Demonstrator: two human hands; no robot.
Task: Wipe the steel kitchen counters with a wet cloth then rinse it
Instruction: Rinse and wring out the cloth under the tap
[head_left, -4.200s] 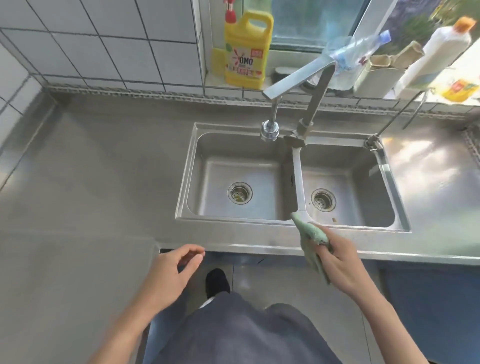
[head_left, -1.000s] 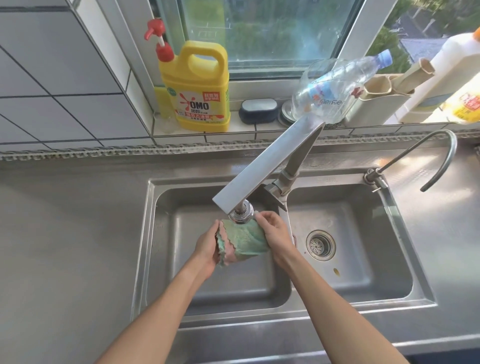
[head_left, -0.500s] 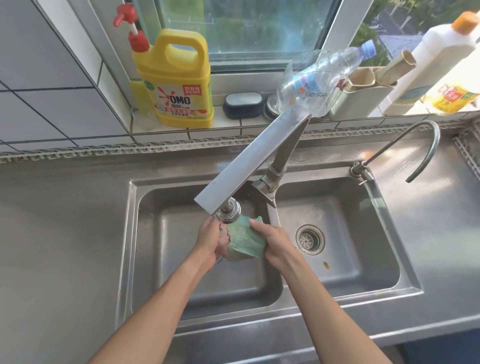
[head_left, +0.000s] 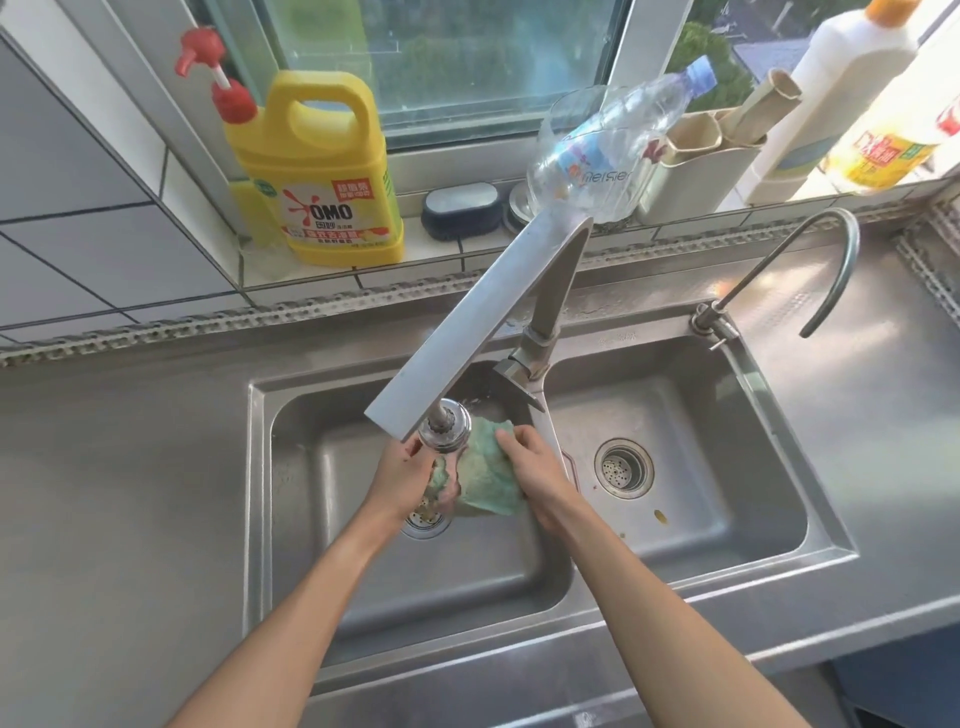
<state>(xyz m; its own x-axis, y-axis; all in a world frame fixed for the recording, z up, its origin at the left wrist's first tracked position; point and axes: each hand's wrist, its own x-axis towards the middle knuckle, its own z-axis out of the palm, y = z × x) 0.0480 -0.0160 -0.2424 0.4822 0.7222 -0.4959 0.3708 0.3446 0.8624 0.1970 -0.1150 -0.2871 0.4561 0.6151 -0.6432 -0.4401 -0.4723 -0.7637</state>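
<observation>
A green cloth (head_left: 485, 475) is bunched between both my hands over the left basin of the steel double sink (head_left: 260, 467). My left hand (head_left: 410, 475) grips its left side, fingers curled into the fabric. My right hand (head_left: 535, 467) grips the right side from above. The cloth sits directly under the round head of the flat steel faucet (head_left: 447, 428), whose spout (head_left: 478, 322) slants from the upper right. The faucet head hides part of the cloth and my left fingers. Steel counter (head_left: 114, 493) lies on the left and on the right (head_left: 878, 415).
On the window sill stand a yellow OMO detergent jug (head_left: 322, 176), a dark soap dish (head_left: 460, 208), a tipped clear plastic bottle (head_left: 613, 140), a beige holder (head_left: 701, 166) and a white bottle (head_left: 826, 88). A thin curved tap (head_left: 821, 270) rises beside the right basin (head_left: 727, 467).
Earlier my right hand alone held the cloth at the sink's front edge. Now both hands grip it under the faucet head. Over the last second the hands have bunched the cloth tighter.
</observation>
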